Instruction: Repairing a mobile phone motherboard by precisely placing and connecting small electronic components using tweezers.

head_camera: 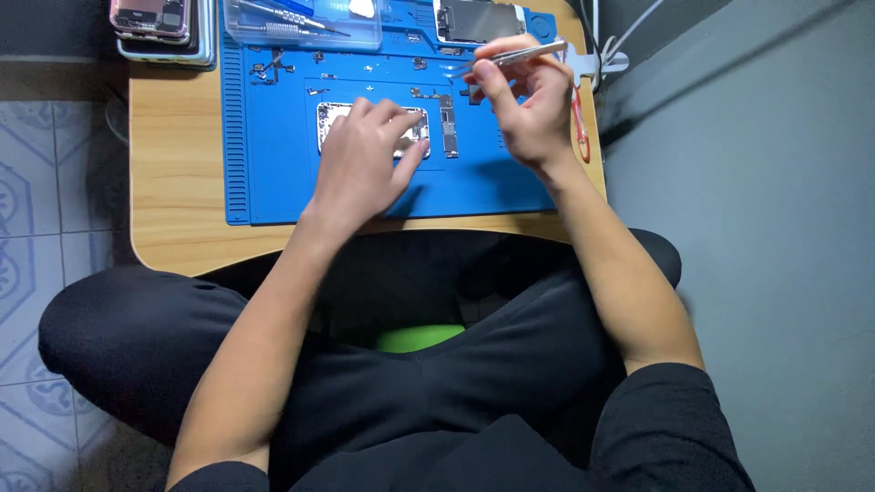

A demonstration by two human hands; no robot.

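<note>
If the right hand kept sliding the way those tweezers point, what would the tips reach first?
The right hand aims the tweezers leftward. Probably the loose small parts on the blue mat, though the tips' height is unclear.

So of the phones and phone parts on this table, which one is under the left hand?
The opened phone body in the middle of the blue mat, which the left hand covers. The screen part lies at the mat's top edge, and the stacked phones sit off the mat at top left.
</note>
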